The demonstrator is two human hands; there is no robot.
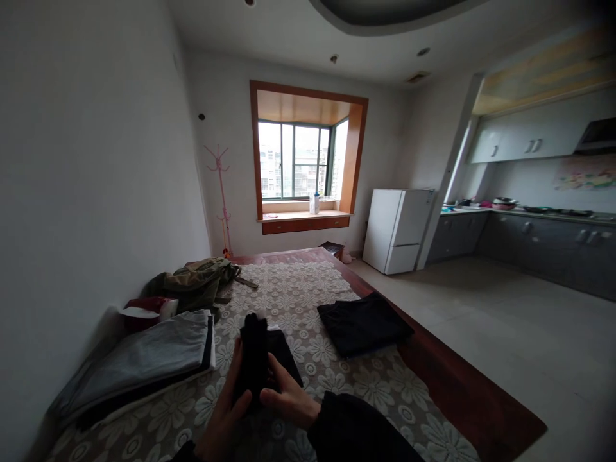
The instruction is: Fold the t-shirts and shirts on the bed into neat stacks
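In the lower middle of the head view, a narrow folded bundle of black cloth (253,350) stands upright between my hands. My left hand (230,394) is closed along its left side, the thumb across the near face. From the right, my right hand (291,396) presses its fingers and thumb against the same cloth. Just behind lies another dark cloth (287,359) with a bit of white at its top, partly covered by my hands. Further right, a folded black garment (363,324) lies flat on the patterned tablecloth (320,350).
Along the left wall lie a stack of folded grey trousers (158,350), a red-and-white packet (149,313) and an olive backpack (192,282). The dark red table edge (462,378) runs along the right. Beyond stand a pink coat rack (222,199) and a white fridge (397,231).
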